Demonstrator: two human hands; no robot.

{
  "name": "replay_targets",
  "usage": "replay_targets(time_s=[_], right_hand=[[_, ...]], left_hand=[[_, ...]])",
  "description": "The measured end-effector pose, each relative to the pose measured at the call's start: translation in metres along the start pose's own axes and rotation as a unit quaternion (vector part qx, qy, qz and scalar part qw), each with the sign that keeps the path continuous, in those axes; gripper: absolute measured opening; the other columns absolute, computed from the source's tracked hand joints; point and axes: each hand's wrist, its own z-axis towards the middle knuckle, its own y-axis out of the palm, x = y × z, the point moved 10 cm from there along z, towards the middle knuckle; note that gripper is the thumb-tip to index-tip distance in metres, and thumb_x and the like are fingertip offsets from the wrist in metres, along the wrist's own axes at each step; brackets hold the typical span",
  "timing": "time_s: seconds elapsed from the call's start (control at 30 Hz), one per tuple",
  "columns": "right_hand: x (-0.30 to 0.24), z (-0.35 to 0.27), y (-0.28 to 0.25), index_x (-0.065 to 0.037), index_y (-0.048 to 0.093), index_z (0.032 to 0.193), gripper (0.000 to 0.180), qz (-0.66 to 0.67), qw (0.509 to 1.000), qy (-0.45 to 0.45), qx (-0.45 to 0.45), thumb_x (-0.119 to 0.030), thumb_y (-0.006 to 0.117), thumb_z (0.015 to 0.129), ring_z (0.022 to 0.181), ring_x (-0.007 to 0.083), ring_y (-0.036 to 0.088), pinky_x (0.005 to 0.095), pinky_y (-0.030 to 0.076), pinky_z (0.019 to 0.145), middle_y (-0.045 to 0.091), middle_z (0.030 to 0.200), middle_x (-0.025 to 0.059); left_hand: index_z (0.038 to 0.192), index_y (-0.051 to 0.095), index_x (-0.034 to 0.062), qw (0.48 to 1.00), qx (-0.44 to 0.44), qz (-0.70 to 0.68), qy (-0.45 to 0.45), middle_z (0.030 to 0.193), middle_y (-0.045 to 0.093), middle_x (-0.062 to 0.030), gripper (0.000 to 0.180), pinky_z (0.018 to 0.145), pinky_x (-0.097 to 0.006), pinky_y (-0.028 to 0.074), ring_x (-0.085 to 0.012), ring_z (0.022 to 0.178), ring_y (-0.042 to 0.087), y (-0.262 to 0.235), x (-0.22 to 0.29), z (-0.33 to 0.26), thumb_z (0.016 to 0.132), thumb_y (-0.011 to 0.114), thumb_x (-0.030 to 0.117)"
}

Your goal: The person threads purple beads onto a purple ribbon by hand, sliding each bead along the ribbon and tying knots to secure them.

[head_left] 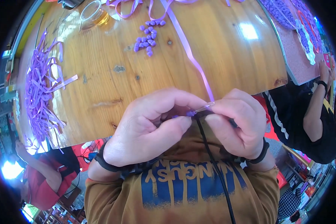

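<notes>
Table [235, 67]: glossy pale wood. Heap of cut purple ribbon strips [41, 93] along the table's left side, ends straggling. Left hand [138, 125] and right hand [246, 123] at the table's near edge, fingers of both narrowed to a pinch. Long ribbon [190, 56] runs from the table's far side down to the right fingertips; whether it joins the work there, cannot tell. Clear cup [100, 18], amber liquid, toward the table's far left. Purple knots [149, 37] loosely grouped on the table's far half.

Bunched purple piece [191, 113] at the near edge, held in left fingers. Thin shiny needle [203, 108] in right fingers, reaching that piece.

Handling, my judgement: ribbon featherlight, limp, slippery; best pinched close beside the bunch. Needle slim, probably stiff; grip its shaft.
</notes>
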Motion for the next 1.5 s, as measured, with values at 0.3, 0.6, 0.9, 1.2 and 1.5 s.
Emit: replay_targets(time_s=[0.3, 0.6, 0.9, 1.2, 1.5], right_hand=[[0.025, -0.009, 0.009, 0.0, 0.065, 0.085, 0.008, 0.123, 0.985, 0.118, 0.021, 0.0, 0.061, 0.078, 0.056, 0.0131, 0.052, 0.0234, 0.037, 0.05, 0.058, 0.065, 0.0066], [0.037, -0.014, 0.015, 0.003, 0.065, 0.09, 0.011, 0.198, 0.966, 0.166, 0.02, 0.001, 0.061, 0.08, 0.071, 0.0108, 0.061, 0.0207, 0.047, 0.062, 0.066, 0.079, 0.0098], [0.056, -0.03, 0.022, 0.003, 0.066, 0.092, 0.013, 0.335, 0.905, 0.259, 0.05, 0.0, 0.063, 0.079, 0.077, 0.0107, 0.062, 0.0201, 0.048, 0.069, 0.067, 0.084, 0.0082], [0.047, -0.024, 0.02, 0.002, 0.067, 0.091, 0.013, 0.257, 0.943, 0.207, 0.03, 0.002, 0.063, 0.078, 0.07, 0.0096, 0.061, 0.0194, 0.045, 0.061, 0.066, 0.08, 0.0086], [0.039, -0.017, 0.032, 0.0, 0.061, 0.102, 0.03, 0.195, 0.944, 0.236, -0.126, -0.012, 0.068, 0.076, 0.078, 0.0122, 0.059, 0.0239, 0.044, 0.064, 0.062, 0.088, 0.0079]], left_hand=[[0.092, 0.06, 0.0002, 0.977, 0.068, 0.188, 0.069, 0.077, 0.059, -0.0023, 0.013, 0.052, -0.019, 0.041, -0.0061, 0.062, 0.053, -0.01, 0.008, -0.003, 0.079, 0.061, -0.002], [0.087, 0.061, 0.0019, 0.939, 0.054, 0.296, 0.168, 0.073, 0.057, -0.0071, 0.018, 0.053, -0.023, 0.041, -0.0137, 0.061, 0.054, 0.0, 0.025, -0.007, 0.071, 0.064, -0.007], [0.104, 0.06, 0.0023, 0.931, -0.026, 0.322, 0.171, 0.082, 0.058, -0.0082, 0.034, 0.06, -0.026, 0.045, -0.0159, 0.071, 0.055, 0.007, 0.026, -0.009, 0.073, 0.055, -0.012], [0.081, 0.063, 0.0028, 0.892, 0.055, 0.394, 0.214, 0.063, 0.053, -0.0068, 0.013, 0.05, -0.028, 0.039, -0.0188, 0.056, 0.053, 0.002, 0.032, -0.009, 0.071, 0.07, 0.005], [0.066, 0.059, 0.0042, 0.875, 0.049, 0.43, 0.218, 0.056, 0.049, -0.0059, 0.019, 0.042, -0.029, 0.035, -0.0194, 0.047, 0.049, -0.003, 0.034, -0.011, 0.063, 0.077, 0.011]])
